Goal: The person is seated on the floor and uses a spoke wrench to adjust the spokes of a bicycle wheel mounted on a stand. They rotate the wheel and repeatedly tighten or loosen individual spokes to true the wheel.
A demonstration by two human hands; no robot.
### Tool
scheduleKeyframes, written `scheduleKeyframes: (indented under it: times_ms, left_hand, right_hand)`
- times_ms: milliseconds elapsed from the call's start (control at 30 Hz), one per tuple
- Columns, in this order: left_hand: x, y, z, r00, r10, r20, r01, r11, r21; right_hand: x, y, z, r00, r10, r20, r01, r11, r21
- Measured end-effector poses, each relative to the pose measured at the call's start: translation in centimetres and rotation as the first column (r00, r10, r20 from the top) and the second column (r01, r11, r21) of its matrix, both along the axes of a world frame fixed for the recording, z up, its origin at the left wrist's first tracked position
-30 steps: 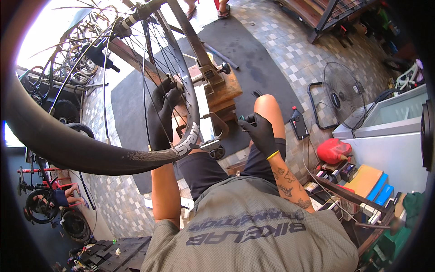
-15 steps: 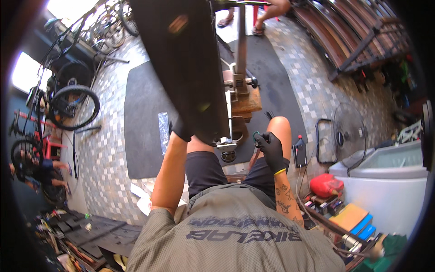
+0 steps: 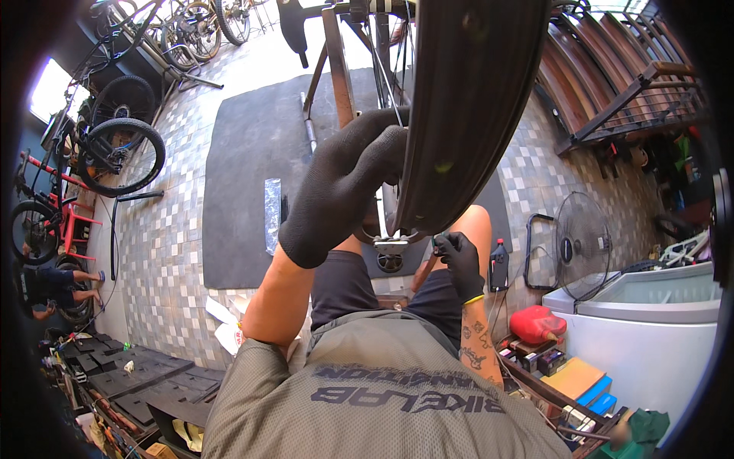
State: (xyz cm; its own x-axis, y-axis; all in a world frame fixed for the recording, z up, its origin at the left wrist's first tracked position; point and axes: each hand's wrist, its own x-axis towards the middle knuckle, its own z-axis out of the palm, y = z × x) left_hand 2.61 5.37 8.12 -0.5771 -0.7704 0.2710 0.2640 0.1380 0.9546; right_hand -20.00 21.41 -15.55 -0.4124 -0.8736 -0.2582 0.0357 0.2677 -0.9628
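Observation:
A bicycle wheel with a wide black tire (image 3: 470, 99) stands upright close in front of me, its thin spokes (image 3: 386, 73) showing on the left. My left hand (image 3: 344, 180), in a black knit glove, is at the wheel's left side, fingers curled against the rim and spokes; the fingertips are partly hidden. Below the tire's near end is a metal bracket (image 3: 391, 246) of the stand. By my right knee, my gloved right hand (image 3: 462, 264) is closed on a small green tool (image 3: 436, 246), mostly covered by the fingers.
A dark mat (image 3: 245, 153) covers the tiled floor, with a blue-white strip package (image 3: 273, 216) on it. To the right are a dark bottle (image 3: 498, 264), a fan (image 3: 581, 237), a red container (image 3: 537, 325) and a white chest freezer (image 3: 642, 336). Bicycles (image 3: 122, 161) stand at left.
My left hand has risen from low beside the tire to the wheel's left side. In view, the tire has swung from left to right. My right hand still holds the small green tool.

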Motion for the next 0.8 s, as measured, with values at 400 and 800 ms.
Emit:
scheduleKeyframes:
  times_ms: [400,800]
  left_hand:
    - [0.1,-4.3,-11.0,0.968,0.239,0.072,-0.246,0.963,0.114]
    - [-1.3,-5.7,-9.6,0.944,0.202,0.261,-0.215,0.977,0.02]
  right_hand:
    - [0.0,-0.2,1.9,0.998,0.011,-0.059,-0.01,1.0,0.017]
    - [-0.5,-2.0,3.5,0.988,-0.07,0.135,0.083,0.992,-0.091]
